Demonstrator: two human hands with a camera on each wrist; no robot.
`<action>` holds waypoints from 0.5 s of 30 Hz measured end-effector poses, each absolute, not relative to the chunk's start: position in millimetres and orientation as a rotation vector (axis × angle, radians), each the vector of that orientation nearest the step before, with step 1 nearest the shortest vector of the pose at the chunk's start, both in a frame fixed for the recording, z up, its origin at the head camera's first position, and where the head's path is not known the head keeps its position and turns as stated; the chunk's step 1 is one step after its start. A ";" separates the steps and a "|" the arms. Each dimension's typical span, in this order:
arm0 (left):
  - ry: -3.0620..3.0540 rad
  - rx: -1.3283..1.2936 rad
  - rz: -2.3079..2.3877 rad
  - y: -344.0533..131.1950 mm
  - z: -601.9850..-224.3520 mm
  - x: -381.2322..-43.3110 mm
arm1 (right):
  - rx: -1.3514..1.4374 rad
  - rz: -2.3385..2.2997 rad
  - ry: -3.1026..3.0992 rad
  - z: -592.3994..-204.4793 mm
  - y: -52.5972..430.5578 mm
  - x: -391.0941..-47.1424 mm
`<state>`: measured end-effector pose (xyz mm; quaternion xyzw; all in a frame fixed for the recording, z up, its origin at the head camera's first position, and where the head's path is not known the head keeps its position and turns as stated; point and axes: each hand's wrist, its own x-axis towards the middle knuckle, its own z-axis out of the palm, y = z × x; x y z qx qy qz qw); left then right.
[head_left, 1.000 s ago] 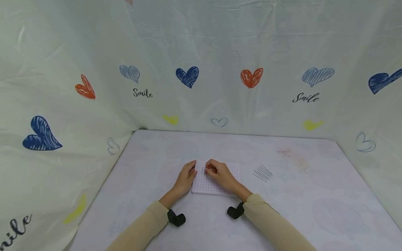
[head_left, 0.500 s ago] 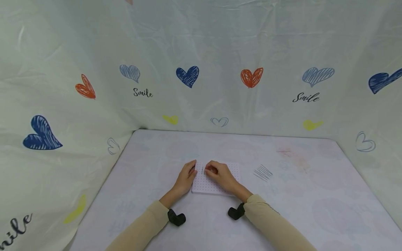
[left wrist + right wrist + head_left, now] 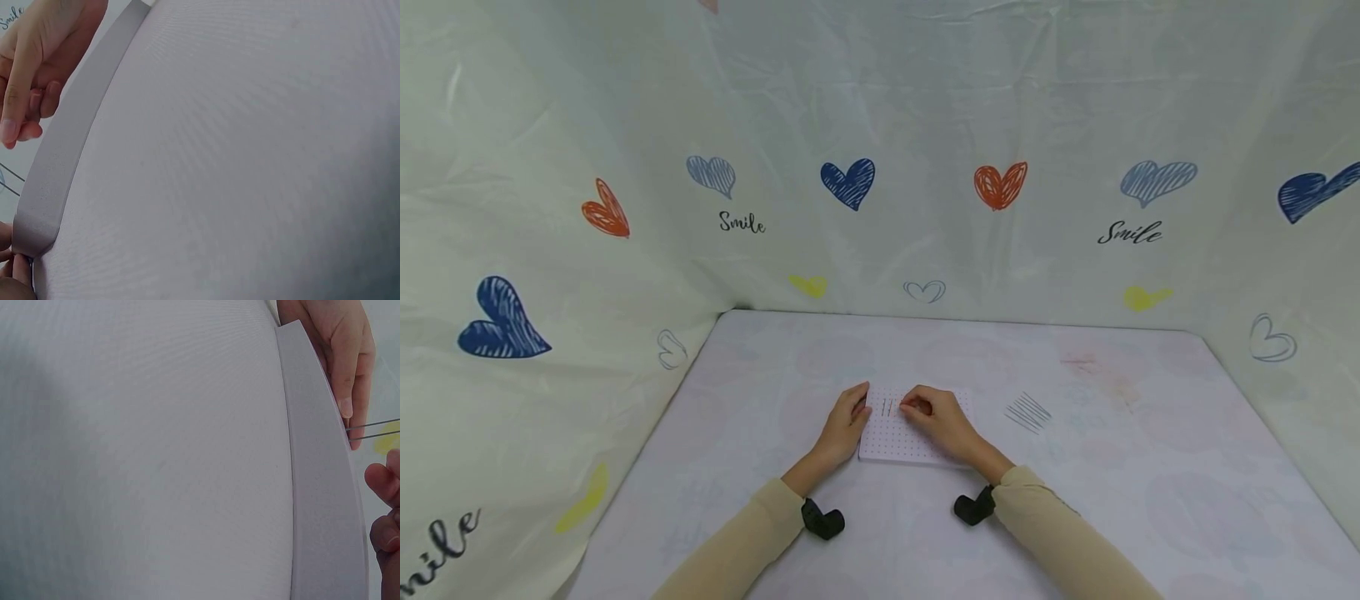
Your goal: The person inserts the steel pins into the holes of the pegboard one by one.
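A white board (image 3: 891,446) dotted with small holes lies at the middle of the table. Two thin grey metal rods (image 3: 891,407) stand side by side in it near its far left part, and both rods (image 3: 375,429) show upright in the right wrist view. My left hand (image 3: 841,429) holds the board's left edge, fingers on the far corner and thumb on the near side. Just right of the rods is my right hand (image 3: 938,419), over the board with bent fingers. In the right wrist view its fingertips (image 3: 379,479) are apart from the rods, with nothing visible between them.
Right of the board, several loose thin rods (image 3: 1028,413) lie slanted in a row on the white table (image 3: 1120,467). A pale sheet (image 3: 925,108) printed with hearts hangs behind and at the sides. Black wrist cameras (image 3: 823,521) sit under both forearms.
My right hand has moved a little to the right, away from the second rod, which now stands free beside the first. The left hand stays on the board's edge.
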<state>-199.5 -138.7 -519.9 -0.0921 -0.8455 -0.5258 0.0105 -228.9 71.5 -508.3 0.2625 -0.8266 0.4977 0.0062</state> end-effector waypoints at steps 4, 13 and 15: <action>-2.630 -0.284 -1.650 -138.5 -520.7 -199.1 | 0.784 1.572 -2.580 -508.1 77.4 -228.7; -2.629 -0.277 -1.656 -138.4 -520.6 -199.7 | 0.695 1.591 -2.569 -504.5 91.9 -229.5; -2.631 -0.266 -1.661 -138.3 -519.8 -199.6 | 0.682 1.581 -2.574 -503.1 95.4 -229.8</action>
